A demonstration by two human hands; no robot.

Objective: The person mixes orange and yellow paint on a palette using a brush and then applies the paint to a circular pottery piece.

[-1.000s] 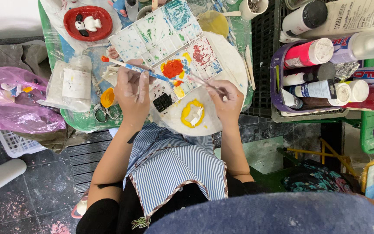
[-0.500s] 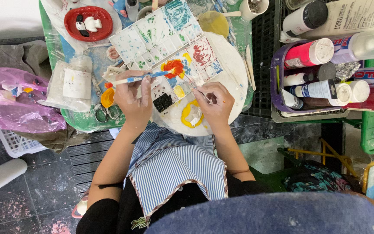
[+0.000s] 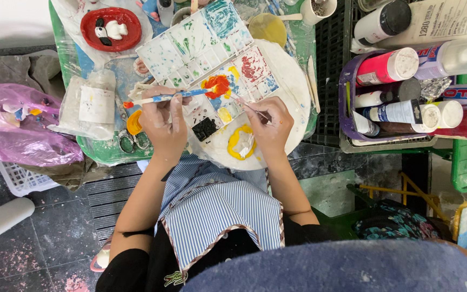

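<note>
The left hand [image 3: 163, 121] is closed on a blue brush [image 3: 171, 97]; the right hand [image 3: 270, 124] pinches a thin brush [image 3: 249, 107], dipping paint from the palette [image 3: 212, 59] just above; the yellow piece [image 3: 242, 143] below waits.

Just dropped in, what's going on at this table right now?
A person in a striped apron is painting. The left hand holds a blue-handled brush level above the paint palette, its tip near the orange blob. The right hand holds a thin brush whose tip reaches into the palette's wells. Just below lies a small yellow-and-white piece on the round white board. Paint bottles fill the basket to the right.
</note>
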